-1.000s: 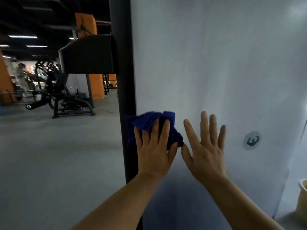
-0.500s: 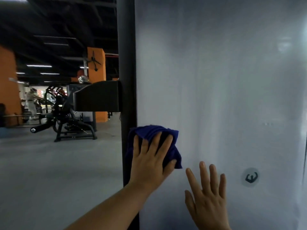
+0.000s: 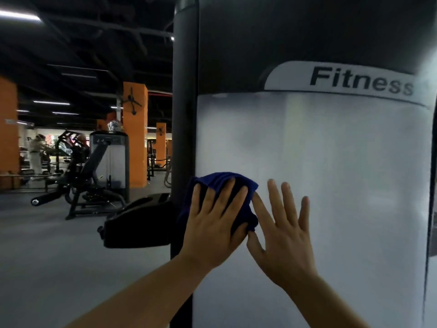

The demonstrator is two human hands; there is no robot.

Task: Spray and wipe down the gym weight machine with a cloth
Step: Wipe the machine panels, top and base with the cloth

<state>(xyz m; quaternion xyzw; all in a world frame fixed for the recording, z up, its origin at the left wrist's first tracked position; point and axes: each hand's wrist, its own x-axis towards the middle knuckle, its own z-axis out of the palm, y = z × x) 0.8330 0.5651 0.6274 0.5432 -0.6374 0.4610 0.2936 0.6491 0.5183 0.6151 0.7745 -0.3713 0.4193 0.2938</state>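
**Wiping the weight-stack shroud, left edge**

The step in hand looks like the wipe itself. The left hand [image 3: 214, 223] lies flat with fingers spread, pressing a bunched blue cloth [image 3: 221, 185] against the white panel [image 3: 343, 185] of the weight machine, just beside the black upright post [image 3: 184, 114] at its 9 o'clock edge. The right hand [image 3: 283, 230] rests open-palmed on the bare panel at the cloth's 3 o'clock, its forefinger touching the cloth. No spray bottle is in view. Above, toward 12 o'clock, sits the "Fitness" label [image 3: 359, 81]. The next move likely calls for firm, even pressure while sweeping the cloth across unwiped panel.
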